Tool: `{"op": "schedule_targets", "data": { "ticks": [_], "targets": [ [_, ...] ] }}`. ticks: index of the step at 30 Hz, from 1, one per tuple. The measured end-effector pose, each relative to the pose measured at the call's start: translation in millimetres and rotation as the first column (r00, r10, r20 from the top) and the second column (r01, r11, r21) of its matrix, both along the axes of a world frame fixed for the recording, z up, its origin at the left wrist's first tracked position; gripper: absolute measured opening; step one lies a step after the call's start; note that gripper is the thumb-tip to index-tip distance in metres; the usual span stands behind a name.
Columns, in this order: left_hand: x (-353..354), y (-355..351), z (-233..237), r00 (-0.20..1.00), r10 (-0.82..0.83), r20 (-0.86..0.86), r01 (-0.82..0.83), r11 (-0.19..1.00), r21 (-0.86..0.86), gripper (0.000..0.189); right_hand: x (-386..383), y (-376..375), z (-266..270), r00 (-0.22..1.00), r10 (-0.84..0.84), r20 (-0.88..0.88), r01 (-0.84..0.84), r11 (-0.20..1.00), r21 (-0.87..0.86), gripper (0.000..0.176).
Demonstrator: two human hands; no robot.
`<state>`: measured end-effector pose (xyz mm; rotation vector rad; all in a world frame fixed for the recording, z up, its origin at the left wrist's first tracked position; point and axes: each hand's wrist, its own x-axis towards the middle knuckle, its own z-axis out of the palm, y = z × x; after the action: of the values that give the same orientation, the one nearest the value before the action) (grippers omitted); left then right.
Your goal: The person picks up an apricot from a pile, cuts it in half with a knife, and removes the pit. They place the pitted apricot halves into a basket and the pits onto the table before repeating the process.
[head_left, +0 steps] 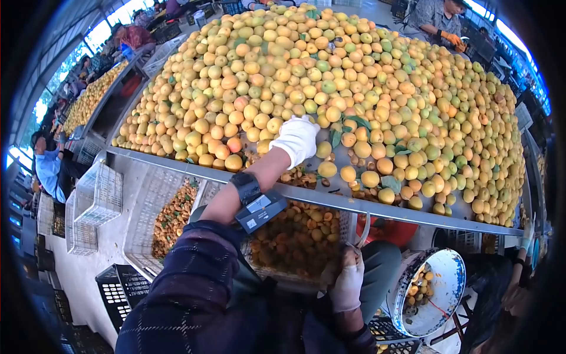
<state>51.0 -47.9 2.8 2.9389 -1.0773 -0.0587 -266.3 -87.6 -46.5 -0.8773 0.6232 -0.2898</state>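
My left hand (296, 140), in a white glove, reaches over the metal table's front part and touches the heap of yellow-orange apricots (259, 71). Its fingers bend down away from the camera, so their grip is hidden. A black device (259, 209) is strapped at that wrist. Low in front of my body, my right hand (348, 283), also in a white glove, is closed around a knife (365, 229), whose thin curved blade points up towards the table edge. Loose apricots and green leaves (356, 125) lie near my left hand.
Below the metal rim (330, 201) stands a crate of apricot pieces (295, 239); another crate of pieces (174, 218) is left of it. A white bucket (429, 292) holding fruit stands right. White crates (100, 192) are stacked left. Other people (439, 23) sit around the tables.
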Motion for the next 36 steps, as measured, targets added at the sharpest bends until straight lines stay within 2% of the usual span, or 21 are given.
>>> {"op": "schedule_targets", "data": {
  "ticks": [3,5,8,11,13,14,15,16,18,19,20,21,22,24,26,29,31,33,34,35,36],
  "targets": [
    [-4,3,10,0.999,0.030,-0.020,-0.030,0.999,0.036,0.042,-3,1,18,0.997,0.035,0.069,-0.037,0.999,0.024,0.020],
    [-21,7,8,0.986,-0.042,0.161,0.061,0.992,-0.113,0.039,-2,-1,13,0.999,-0.017,0.039,0.018,0.999,-0.042,0.026],
    [-52,-9,18,0.960,-0.259,-0.105,0.203,0.903,-0.378,0.036,-4,-5,13,0.998,-0.063,-0.019,0.061,0.994,-0.086,0.032],
    [-62,-28,7,0.923,-0.380,0.057,0.374,0.854,-0.360,0.036,-2,-10,30,1.000,-0.017,-0.015,0.016,0.998,-0.053,0.031],
    [-61,-50,-18,0.929,-0.367,0.056,0.371,0.918,-0.140,0.035,-3,-12,37,0.999,0.010,0.035,-0.006,0.996,-0.087,0.033],
    [-58,-49,-23,0.942,-0.332,0.045,0.330,0.898,-0.289,0.033,-4,-16,36,0.999,0.000,0.039,0.004,0.996,-0.091,0.033],
    [-64,-50,-11,0.960,-0.278,-0.006,0.261,0.909,-0.326,0.034,-7,-21,33,0.999,-0.036,0.030,0.040,0.986,-0.164,0.033],
    [-70,-45,2,0.924,-0.304,-0.231,0.161,0.859,-0.487,0.037,-10,-26,32,0.997,-0.074,0.023,0.077,0.969,-0.235,0.034],
    [-88,-25,39,0.671,-0.442,-0.596,-0.077,0.758,-0.648,0.044,-5,-36,54,0.992,-0.087,0.092,0.110,0.951,-0.290,0.029],
    [-95,-14,38,0.672,-0.440,-0.596,-0.075,0.760,-0.646,0.044,-1,-42,59,0.989,-0.109,0.102,0.138,0.931,-0.339,0.027],
    [-104,-3,37,0.458,-0.608,-0.648,-0.254,0.609,-0.751,0.045,5,-48,67,0.991,-0.071,0.116,0.107,0.931,-0.348,0.024],
    [-114,6,35,0.235,-0.769,-0.595,-0.459,0.451,-0.765,0.046,11,-50,75,0.992,-0.091,0.085,0.116,0.918,-0.380,0.027],
    [-125,12,34,0.240,-0.770,-0.591,-0.460,0.446,-0.768,0.046,20,-50,88,0.992,-0.074,0.100,0.109,0.906,-0.410,0.030],
    [-148,24,36,0.072,-0.883,-0.463,-0.662,0.305,-0.684,0.047,33,-52,95,0.992,-0.001,0.129,0.067,0.856,-0.512,0.039],
    [-169,35,41,0.123,-0.865,-0.486,-0.688,0.278,-0.670,0.048,43,-47,102,0.990,0.097,0.100,-0.010,0.771,-0.637,0.050],
    [-185,44,42,0.134,-0.857,-0.497,-0.743,0.245,-0.623,0.047,45,-39,105,0.980,0.161,0.118,-0.030,0.706,-0.708,0.049],
    [-201,48,60,0.278,-0.823,-0.496,-0.660,0.212,-0.721,0.043,43,-28,106,0.976,0.172,0.135,-0.026,0.703,-0.711,0.050],
    [-202,48,40,0.277,-0.829,-0.485,-0.717,0.158,-0.679,0.042,43,-21,102,0.969,0.165,0.183,0.022,0.682,-0.731,0.049],
    [-202,46,34,0.203,-0.883,-0.424,-0.830,0.074,-0.552,0.043,38,-19,108,0.964,0.155,0.217,0.058,0.673,-0.738,0.045],
    [-203,48,32,0.144,-0.929,-0.342,-0.917,0.004,-0.398,0.043,30,-24,107,0.986,0.106,0.132,0.028,0.668,-0.744,0.039],
    [-204,52,34,0.126,-0.945,-0.303,-0.926,-0.002,-0.378,0.044,23,-23,117,0.993,0.102,0.058,-0.039,0.748,-0.662,0.038]
  ]
}}
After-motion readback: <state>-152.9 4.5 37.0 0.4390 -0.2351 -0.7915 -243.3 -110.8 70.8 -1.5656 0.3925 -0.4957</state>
